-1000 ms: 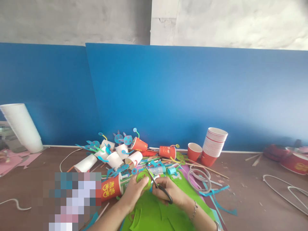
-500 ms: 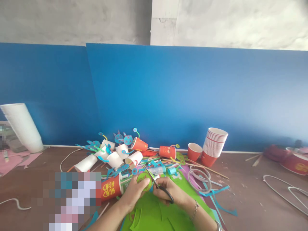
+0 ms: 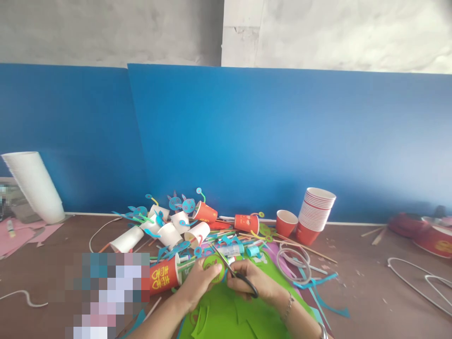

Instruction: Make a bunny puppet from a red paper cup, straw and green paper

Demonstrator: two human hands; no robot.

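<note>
Between the thumb and fingers of my left hand [image 3: 199, 285] is a round green paper cutout [image 3: 213, 262] with dark red marks drawn on it. My right hand [image 3: 252, 280] grips black-handled scissors [image 3: 246, 281], their blades pointing up and left along the cutout's right edge. Whether the blades are biting paper I cannot tell. Below both hands lie green paper sheets [image 3: 226, 308] with cut strips on them. Just left of my left hand a red paper cup [image 3: 163, 277] with yellow characters rests on its side, straws in its mouth.
Behind my hands lie white paper cups [image 3: 169, 235], blue paper cutouts and sticks in a heap. A stack of red and white cups [image 3: 315, 212] stands at the back right, with white cups [image 3: 33, 186] far left. A coiled tube [image 3: 293, 263] lies right of the green sheets.
The hands, cutout and scissors sit very slightly further right in the picture, along with the whole scene. The grip of both hands looks the same.
</note>
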